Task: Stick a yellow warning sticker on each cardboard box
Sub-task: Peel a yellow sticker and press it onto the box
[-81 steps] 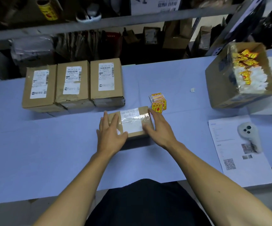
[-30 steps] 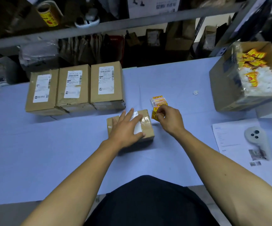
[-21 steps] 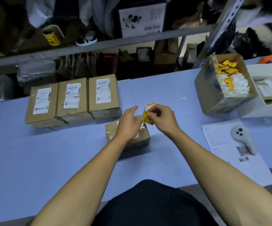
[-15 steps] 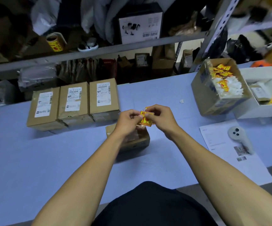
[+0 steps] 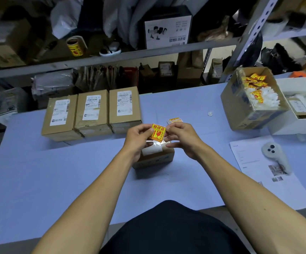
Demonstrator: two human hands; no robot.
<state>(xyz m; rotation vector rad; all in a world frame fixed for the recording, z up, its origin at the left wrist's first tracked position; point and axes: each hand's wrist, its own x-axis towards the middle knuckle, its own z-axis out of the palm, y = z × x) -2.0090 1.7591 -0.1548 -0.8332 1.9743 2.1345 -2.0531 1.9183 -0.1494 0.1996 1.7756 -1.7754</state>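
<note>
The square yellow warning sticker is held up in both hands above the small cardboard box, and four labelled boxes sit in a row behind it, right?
Not quite: the head view shows three labelled boxes in the row. The square yellow warning sticker is indeed held by both hands, left hand and right hand, above the small cardboard box.

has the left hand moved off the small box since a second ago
Yes. The left hand lifted off the small box top and now pinches the yellow sticker above it.

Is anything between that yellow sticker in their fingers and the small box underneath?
Nothing visible. Both hands, left hand and right hand, hold the yellow sticker in the air just above the small cardboard box, whose white label lies bare.
</note>
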